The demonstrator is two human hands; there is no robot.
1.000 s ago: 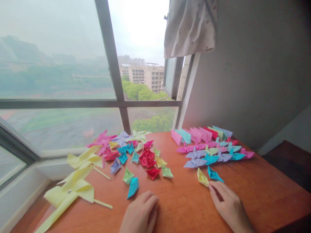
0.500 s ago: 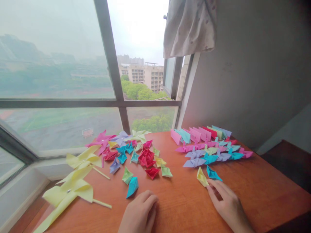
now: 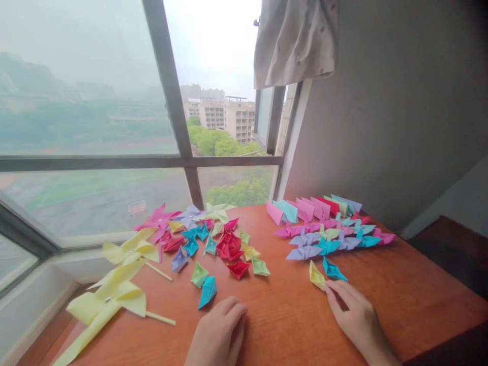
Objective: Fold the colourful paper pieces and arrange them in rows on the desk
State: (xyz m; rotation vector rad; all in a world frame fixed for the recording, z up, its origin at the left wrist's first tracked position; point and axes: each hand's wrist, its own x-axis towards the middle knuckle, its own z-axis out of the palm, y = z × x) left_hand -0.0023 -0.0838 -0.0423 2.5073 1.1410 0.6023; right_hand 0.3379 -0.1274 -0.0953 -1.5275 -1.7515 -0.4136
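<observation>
My right hand [image 3: 356, 315] pinches the near tip of a yellow paper boat [image 3: 316, 276] between thumb and forefinger, low over the table. Just beside it, to the right, lies a blue paper boat [image 3: 334, 268]. My left hand [image 3: 223, 328] rests on the wooden table [image 3: 282, 305] with its fingers curled together, and nothing shows in it. Nearest to that hand is another blue paper boat [image 3: 208, 292], tilted against a light green paper boat [image 3: 199, 275]. Beyond these sits a loose group of small paper boats around a red folded cluster [image 3: 230, 245].
Two yellow paper pinwheels [image 3: 107, 300] on sticks lie at the left. Several more pinwheels [image 3: 190, 217] are by the window. Rows of folded paper cranes [image 3: 305, 252] and upright paper planes [image 3: 330, 205] stand back right. A window [image 3: 236, 183] and grey wall [image 3: 381, 127] bound the table.
Almost nothing differs. The view shifts very slightly, while my right hand keeps its pinch on the yellow paper boat and my left hand stays in place.
</observation>
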